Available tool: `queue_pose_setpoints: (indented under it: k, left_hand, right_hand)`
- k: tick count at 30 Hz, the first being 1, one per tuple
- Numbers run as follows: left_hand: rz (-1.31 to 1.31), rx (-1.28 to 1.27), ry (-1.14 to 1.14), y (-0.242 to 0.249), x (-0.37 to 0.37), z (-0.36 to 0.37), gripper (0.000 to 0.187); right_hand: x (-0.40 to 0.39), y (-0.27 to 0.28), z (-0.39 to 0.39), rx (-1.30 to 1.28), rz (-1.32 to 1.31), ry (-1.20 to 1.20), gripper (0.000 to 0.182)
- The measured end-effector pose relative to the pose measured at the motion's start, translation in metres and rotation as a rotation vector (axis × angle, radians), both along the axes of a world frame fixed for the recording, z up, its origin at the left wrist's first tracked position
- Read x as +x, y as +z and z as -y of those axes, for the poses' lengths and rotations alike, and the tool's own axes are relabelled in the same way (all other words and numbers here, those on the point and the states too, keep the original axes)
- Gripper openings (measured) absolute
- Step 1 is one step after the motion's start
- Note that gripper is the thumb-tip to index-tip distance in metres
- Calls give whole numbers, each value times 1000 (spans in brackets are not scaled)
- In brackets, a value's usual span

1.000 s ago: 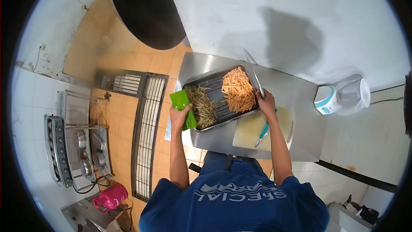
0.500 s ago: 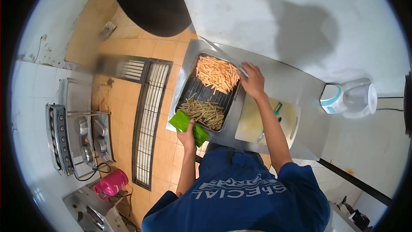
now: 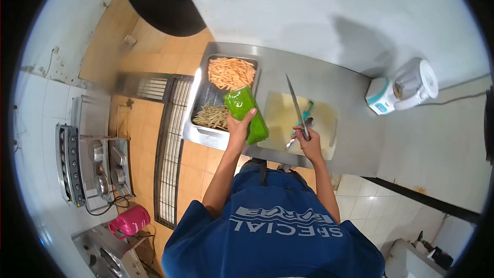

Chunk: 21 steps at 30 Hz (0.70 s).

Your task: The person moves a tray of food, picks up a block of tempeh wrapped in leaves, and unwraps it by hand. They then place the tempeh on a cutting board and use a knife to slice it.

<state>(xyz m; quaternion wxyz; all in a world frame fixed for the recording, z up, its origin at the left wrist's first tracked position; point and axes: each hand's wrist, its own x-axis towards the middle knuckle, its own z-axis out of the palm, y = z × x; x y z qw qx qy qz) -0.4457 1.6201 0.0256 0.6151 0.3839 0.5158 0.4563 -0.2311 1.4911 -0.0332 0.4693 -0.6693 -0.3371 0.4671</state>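
Observation:
My left hand is wrapped round a bright green packet, held tilted over the near right part of a metal tray. Orange strips are heaped at the far end of the tray, and thin green-brown strips lie at its near end, partly hidden by the packet. The handle of a long knife is in my right hand, its blade pointing away over the pale cutting board. A green-handled peeler and a small dark-and-silver utensil are by the knife.
Under the tray and board is a steel counter. A white blender stands at its right end by the wall. To the left are a floor grate, a pink gas cylinder and a rack with metal pans.
My right hand has come from the tray's far right edge to the board, bringing the knife along. My left hand and the green packet have moved right and away from me.

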Motion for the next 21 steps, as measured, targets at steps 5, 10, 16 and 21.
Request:
queue_pose_setpoints:
  k: [5,10,16,21]
  left_hand:
    - [88,-54,-164,9,69,35,38]
    - [53,-58,-316,-5,96,76,44]
    - [203,-213,-364,-6,92,101,43]
    - [221,-263,-314,-14,79,94,39]
  right_hand:
    - [4,27,27,112,-320,-58,36]
    - [16,21,49,245,-67,1,51]
    - [30,13,80,220,-87,51,54]
    - [28,9,72,173,-178,176,53]
